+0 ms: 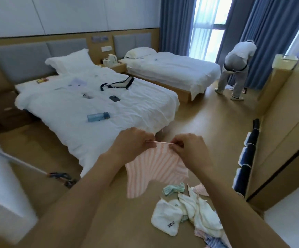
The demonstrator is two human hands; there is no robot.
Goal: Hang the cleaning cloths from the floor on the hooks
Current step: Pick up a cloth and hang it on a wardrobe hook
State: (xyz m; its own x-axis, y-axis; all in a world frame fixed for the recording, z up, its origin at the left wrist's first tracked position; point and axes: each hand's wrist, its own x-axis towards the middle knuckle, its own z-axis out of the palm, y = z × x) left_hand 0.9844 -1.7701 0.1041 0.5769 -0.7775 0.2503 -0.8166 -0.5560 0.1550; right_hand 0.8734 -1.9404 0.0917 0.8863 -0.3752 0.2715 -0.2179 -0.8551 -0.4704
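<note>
**Striped cloth held up over a bedroom floor**

At far left, a pole [16, 159] slants down to the wooden floor [207, 126], ending beside a dark tool [63, 177] that lies near the foot of the nearer bed [64, 108]. On that bed's rumpled white cover lie a blue bottle [98, 116], a dark small case [114, 98], some papers [77, 81] and a dark-strapped bag [117, 84]. In the foreground the left hand [132, 143] pinches one end of the loop on a pink-and-white striped cloth [152, 167], and the right hand [188, 146] pinches the other end, fingers curled, so the loop is stretched between them and the cloth hangs below, clear of the floor. Lower right, a heap of more cloths [189, 210] lies on the floor: white ones, a green striped one [173, 188] and a blue striped one at the frame's bottom edge. A second bed [172, 68] stands beyond, by blue curtains [175, 24]. Farther right, another person [236, 68] bends over near the window, back to the camera. Along the right wall, dark cloths [247, 158] with white trim hang in a row.
</note>
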